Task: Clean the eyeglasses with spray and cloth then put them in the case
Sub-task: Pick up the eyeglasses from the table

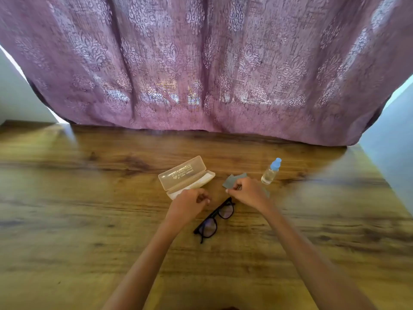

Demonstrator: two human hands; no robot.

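Observation:
Black-framed eyeglasses lie on the wooden table, between my two forearms. A clear plastic case stands open behind my left hand, whose fingers are curled with nothing visible in them. My right hand rests on a grey cloth and pinches its near edge. A small clear spray bottle with a blue cap stands upright to the right of the cloth.
A purple patterned curtain hangs along the table's far edge. Pale walls show at both sides. Bare wood stretches to the left and right of the objects.

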